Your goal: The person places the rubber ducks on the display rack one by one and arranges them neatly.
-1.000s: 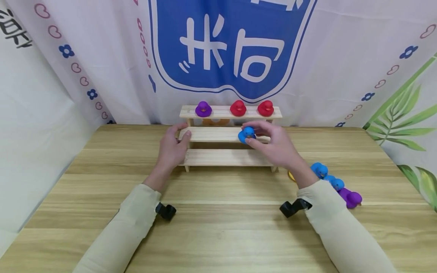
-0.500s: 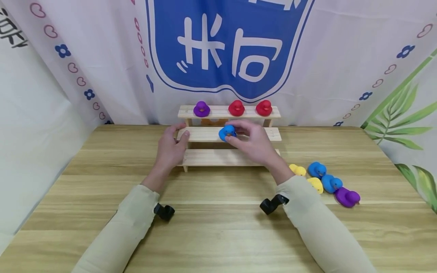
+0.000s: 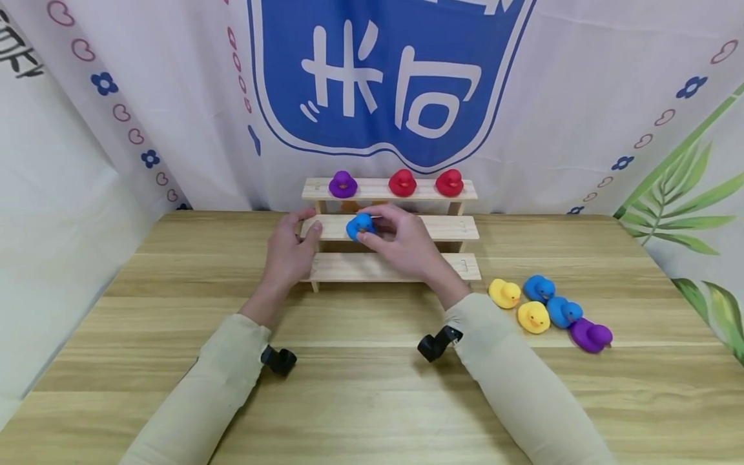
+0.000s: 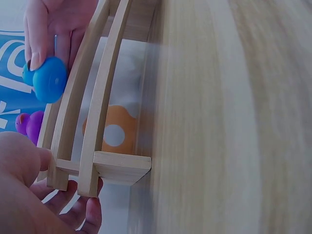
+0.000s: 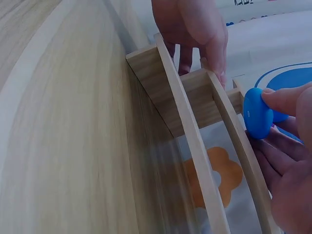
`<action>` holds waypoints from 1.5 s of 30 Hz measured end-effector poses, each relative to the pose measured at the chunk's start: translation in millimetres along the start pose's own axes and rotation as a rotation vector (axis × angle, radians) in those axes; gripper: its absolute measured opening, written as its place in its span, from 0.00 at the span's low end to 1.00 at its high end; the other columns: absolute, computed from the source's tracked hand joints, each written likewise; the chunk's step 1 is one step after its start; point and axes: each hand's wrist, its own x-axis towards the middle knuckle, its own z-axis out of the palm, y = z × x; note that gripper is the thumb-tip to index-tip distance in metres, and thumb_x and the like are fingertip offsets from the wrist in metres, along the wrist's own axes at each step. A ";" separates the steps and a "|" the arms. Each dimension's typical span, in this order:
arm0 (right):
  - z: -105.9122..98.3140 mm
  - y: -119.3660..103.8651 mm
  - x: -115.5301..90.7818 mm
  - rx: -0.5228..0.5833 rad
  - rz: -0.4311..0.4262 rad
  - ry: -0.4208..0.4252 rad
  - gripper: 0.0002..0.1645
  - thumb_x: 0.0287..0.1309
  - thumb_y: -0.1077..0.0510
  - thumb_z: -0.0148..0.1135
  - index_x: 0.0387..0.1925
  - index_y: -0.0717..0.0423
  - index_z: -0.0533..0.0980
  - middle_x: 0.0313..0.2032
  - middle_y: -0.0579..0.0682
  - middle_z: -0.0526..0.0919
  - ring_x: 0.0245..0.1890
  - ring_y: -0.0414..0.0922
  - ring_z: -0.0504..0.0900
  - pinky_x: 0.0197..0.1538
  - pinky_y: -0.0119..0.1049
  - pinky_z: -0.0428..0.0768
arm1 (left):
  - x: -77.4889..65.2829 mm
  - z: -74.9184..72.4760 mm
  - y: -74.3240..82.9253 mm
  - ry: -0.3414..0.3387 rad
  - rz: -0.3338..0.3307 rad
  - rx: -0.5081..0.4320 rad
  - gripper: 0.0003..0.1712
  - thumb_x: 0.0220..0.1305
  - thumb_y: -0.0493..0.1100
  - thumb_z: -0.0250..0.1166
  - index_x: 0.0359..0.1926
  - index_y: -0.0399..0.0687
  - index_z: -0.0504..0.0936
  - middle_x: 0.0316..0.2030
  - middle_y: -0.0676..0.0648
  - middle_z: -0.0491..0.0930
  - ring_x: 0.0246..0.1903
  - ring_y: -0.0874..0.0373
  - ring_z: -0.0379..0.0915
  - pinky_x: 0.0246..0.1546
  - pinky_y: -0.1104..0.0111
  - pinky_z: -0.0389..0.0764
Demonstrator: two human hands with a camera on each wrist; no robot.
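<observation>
A three-tier wooden shelf point(image 3: 395, 267) stands at the back of the table. My left hand point(image 3: 292, 248) grips its left end, thumb and fingers around the board ends in the left wrist view. My right hand point(image 3: 403, 240) pinches a blue rubber duck point(image 3: 359, 227) between thumb and fingers, over the left half of the middle tier. In the left wrist view the blue duck point(image 4: 50, 80) is right at the board's edge; whether it touches the wood I cannot tell. On the top tier sit a purple duck point(image 3: 343, 185) and two red ducks, one central point(image 3: 402, 183) and one right point(image 3: 450, 183).
Right of the shelf lie two yellow ducks point(image 3: 504, 294), two blue ducks point(image 3: 564, 312) and a purple duck point(image 3: 591, 336) on the wooden table point(image 3: 360, 400). A printed white curtain point(image 3: 203, 129) hangs close behind the shelf.
My right hand has carried the blue duck leftward along the middle tier, from its right part to its left half. The yellow ducks have come into full view. My left hand keeps its grip.
</observation>
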 end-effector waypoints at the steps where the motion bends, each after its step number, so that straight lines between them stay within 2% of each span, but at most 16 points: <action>1: 0.9 -0.3 1.0 -0.009 -0.008 0.001 0.25 0.69 0.54 0.71 0.65 0.54 0.80 0.58 0.53 0.85 0.60 0.51 0.86 0.67 0.44 0.83 | 0.0 0.1 0.2 0.002 0.001 0.002 0.27 0.83 0.50 0.54 0.77 0.49 0.70 0.74 0.41 0.69 0.27 0.57 0.75 0.24 0.70 0.78; 8: 7.2 -3.2 9.5 -0.061 -0.046 -0.011 0.25 0.71 0.53 0.69 0.66 0.54 0.79 0.60 0.52 0.85 0.60 0.49 0.84 0.69 0.43 0.82 | 0.1 -0.3 0.9 0.007 0.010 0.009 0.28 0.83 0.51 0.54 0.77 0.48 0.70 0.74 0.41 0.69 0.32 0.53 0.78 0.29 0.70 0.81; 16: 14.2 -8.4 17.8 -0.078 -0.010 -0.017 0.26 0.71 0.52 0.69 0.67 0.51 0.79 0.58 0.49 0.86 0.59 0.46 0.85 0.69 0.41 0.81 | 1.1 -0.5 0.6 0.019 0.010 0.026 0.28 0.83 0.51 0.54 0.76 0.48 0.71 0.73 0.40 0.70 0.31 0.55 0.76 0.29 0.70 0.80; 22: 17.5 -8.8 19.8 -0.175 -0.013 -0.006 0.26 0.71 0.50 0.70 0.67 0.47 0.79 0.60 0.48 0.86 0.60 0.47 0.85 0.70 0.43 0.80 | 0.9 -0.1 1.6 0.017 0.007 0.035 0.28 0.83 0.52 0.54 0.77 0.48 0.70 0.73 0.40 0.69 0.33 0.54 0.76 0.31 0.69 0.81; 26: 18.8 -7.7 20.8 -0.243 -0.034 0.007 0.26 0.70 0.50 0.70 0.66 0.47 0.80 0.62 0.48 0.86 0.62 0.48 0.84 0.79 0.52 0.69 | 0.8 1.0 1.4 0.010 0.006 0.027 0.28 0.83 0.52 0.54 0.77 0.48 0.70 0.73 0.41 0.69 0.32 0.54 0.76 0.29 0.70 0.80; 30: 19.6 -7.4 21.4 -0.264 -0.042 0.011 0.25 0.71 0.50 0.70 0.66 0.47 0.80 0.63 0.48 0.86 0.64 0.49 0.84 0.84 0.59 0.57 | 1.1 1.8 0.0 0.010 0.008 0.024 0.28 0.83 0.51 0.54 0.77 0.48 0.70 0.73 0.40 0.69 0.31 0.54 0.77 0.29 0.70 0.80; 37: 19.4 -10.0 20.6 -0.276 -0.018 -0.005 0.25 0.72 0.50 0.68 0.67 0.47 0.79 0.63 0.47 0.86 0.67 0.50 0.82 0.84 0.56 0.58 | 1.6 3.2 -0.7 0.011 0.012 0.024 0.28 0.83 0.51 0.54 0.77 0.48 0.70 0.73 0.40 0.69 0.33 0.53 0.78 0.30 0.70 0.81; 45: 18.8 -11.9 21.8 -0.298 0.010 -0.029 0.27 0.73 0.50 0.67 0.70 0.46 0.77 0.62 0.47 0.86 0.65 0.49 0.81 0.78 0.50 0.67 | 1.3 2.9 0.3 0.013 0.005 0.021 0.28 0.83 0.51 0.54 0.77 0.47 0.70 0.72 0.40 0.70 0.32 0.54 0.76 0.30 0.70 0.80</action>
